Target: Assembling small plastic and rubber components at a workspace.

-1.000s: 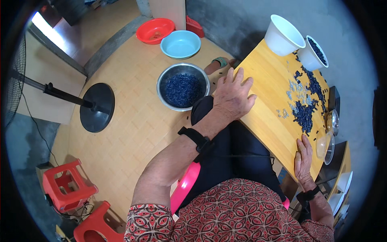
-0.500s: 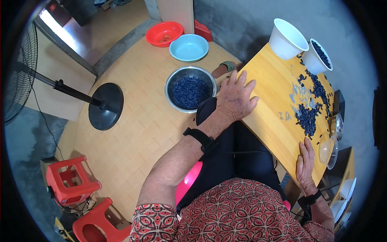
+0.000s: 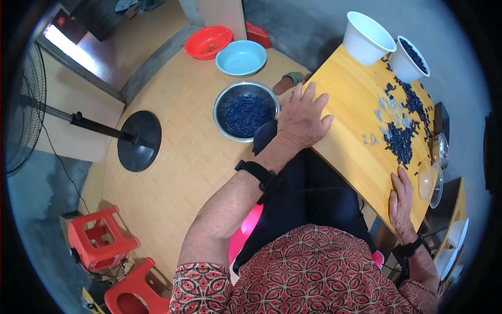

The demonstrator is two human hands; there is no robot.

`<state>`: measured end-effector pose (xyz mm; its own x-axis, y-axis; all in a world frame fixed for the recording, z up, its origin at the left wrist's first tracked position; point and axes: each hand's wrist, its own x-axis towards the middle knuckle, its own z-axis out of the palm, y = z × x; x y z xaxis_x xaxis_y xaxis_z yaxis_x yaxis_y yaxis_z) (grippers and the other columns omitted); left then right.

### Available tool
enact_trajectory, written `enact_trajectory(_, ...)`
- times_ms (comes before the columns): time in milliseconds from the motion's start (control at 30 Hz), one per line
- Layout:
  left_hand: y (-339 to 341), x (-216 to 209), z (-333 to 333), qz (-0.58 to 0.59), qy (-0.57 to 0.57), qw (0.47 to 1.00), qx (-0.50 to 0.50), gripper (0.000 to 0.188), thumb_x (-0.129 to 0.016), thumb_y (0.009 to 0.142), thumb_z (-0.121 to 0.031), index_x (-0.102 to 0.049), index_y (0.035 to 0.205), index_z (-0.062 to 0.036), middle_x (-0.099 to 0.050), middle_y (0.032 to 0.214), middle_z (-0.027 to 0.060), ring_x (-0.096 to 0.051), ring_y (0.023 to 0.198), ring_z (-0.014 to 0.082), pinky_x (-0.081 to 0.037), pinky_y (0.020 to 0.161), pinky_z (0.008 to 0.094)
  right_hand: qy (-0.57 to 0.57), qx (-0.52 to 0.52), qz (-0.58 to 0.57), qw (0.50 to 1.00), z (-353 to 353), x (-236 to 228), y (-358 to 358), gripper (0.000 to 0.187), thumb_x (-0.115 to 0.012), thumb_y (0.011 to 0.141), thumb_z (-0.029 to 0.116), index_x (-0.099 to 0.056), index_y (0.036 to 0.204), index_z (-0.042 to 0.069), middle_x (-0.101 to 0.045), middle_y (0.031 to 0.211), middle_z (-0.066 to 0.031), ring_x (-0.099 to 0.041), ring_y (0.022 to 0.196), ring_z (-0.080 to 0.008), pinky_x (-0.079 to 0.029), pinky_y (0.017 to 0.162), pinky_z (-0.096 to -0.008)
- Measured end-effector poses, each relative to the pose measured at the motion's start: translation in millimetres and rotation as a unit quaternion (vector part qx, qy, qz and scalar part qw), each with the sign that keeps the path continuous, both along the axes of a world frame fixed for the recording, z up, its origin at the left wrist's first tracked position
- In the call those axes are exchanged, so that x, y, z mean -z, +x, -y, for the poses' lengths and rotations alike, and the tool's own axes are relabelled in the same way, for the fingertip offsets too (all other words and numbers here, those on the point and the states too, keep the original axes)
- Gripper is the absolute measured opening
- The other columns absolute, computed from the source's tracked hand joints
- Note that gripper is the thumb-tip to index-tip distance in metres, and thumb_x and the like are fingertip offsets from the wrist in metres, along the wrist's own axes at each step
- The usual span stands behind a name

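Small dark tubes [image 3: 400,145] lie in a loose heap beside clear bits [image 3: 392,107] on the yellow table [image 3: 348,104], right of frame. My 2 hands are apart: left hand [image 3: 304,119] spread at the table's edge, right hand [image 3: 401,198] with fingers extended just below the heap. Whatever is under my palms is hidden. My knee [image 3: 265,136] overlaps a steel bowl [image 3: 246,88], centre; the fan [image 3: 97,124] is cut off far left; 2 white tubs [image 3: 366,46] stand upper right.
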<state>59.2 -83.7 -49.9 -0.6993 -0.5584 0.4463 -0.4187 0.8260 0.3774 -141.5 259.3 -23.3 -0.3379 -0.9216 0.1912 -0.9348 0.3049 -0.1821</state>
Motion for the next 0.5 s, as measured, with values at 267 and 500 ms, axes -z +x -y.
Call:
enact_trajectory(267, 0.1, -4.0, 0.0, 0.004, 0.021, 1.0, 0.014, 0.053, -0.068, 0.086, -0.039, -0.062, 0.132, -0.0122, -0.048, 0.145, 0.0203, -0.041, 0.136, 0.0408, -0.038, 0.107, 0.052, -0.015, 0.003, -0.011, 1.0, -1.0, -0.2, 3.0, 0.046, -0.052, 0.086, -0.002, -0.06, 0.13, 0.003, -0.049, 0.147, -0.021, -0.047, 0.134, -0.0392, -0.035, 0.113, -0.0465)
enact_trajectory(500, 3.0, -1.5, -0.6, 0.007, 0.021, 1.0, 0.011, 0.054, -0.067, 0.087, -0.04, -0.06, 0.134, -0.0136, -0.047, 0.146, 0.0206, -0.041, 0.137, 0.041, -0.037, 0.108, 0.0528, -0.016, 0.003, -0.013, 1.0, 1.6, -0.5, 6.3, 0.047, -0.053, 0.084, -0.003, -0.061, 0.129, 0.004, -0.05, 0.146, -0.0211, -0.047, 0.133, -0.0387, -0.035, 0.113, -0.0463)
